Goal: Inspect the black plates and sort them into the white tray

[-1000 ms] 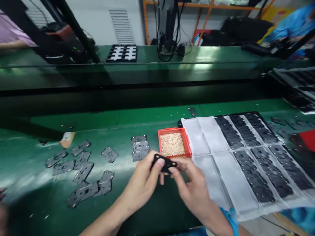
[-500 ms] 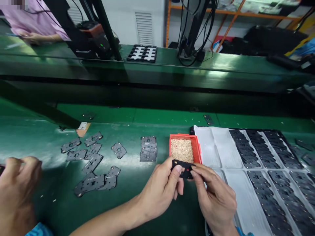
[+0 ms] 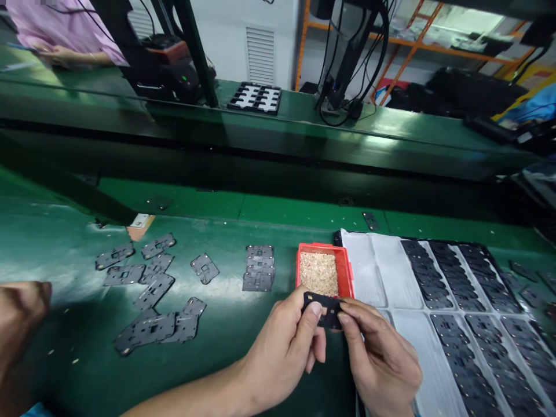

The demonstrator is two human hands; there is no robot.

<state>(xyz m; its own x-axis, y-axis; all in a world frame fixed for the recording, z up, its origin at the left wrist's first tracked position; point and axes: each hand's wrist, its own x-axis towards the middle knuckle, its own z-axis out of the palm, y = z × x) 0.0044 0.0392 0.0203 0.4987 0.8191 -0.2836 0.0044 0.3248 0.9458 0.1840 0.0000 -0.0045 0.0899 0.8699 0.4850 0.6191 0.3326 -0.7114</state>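
Note:
A black plate part [image 3: 326, 313] is held between both hands, just in front of a red box [image 3: 347, 272] of small tan pieces. My left hand [image 3: 284, 347] grips its left end, with the thumb on top. The fingertips of my right hand [image 3: 380, 353] pinch its right end. A short overlapping column of similar plates [image 3: 259, 269] lies left of the box. Farther left are a single plate [image 3: 205, 268] and several scattered plates [image 3: 152, 329]. On the right, a white-lined tray [image 3: 391, 266] holds rows of black plates [image 3: 463, 341].
Another person's hand [image 3: 19, 313] is at the left edge. A green slanted beam [image 3: 65, 179] crosses the left side. Beyond a raised green ledge [image 3: 174, 124] are a small black-and-white tray [image 3: 255, 97], a cabled stand [image 3: 343, 75] and a person in pink [image 3: 65, 35].
The view has shifted slightly. The other person's hand at the left has moved farther toward the edge. Both my hands still hold the plate, and the red spot seen on it earlier no longer shows.

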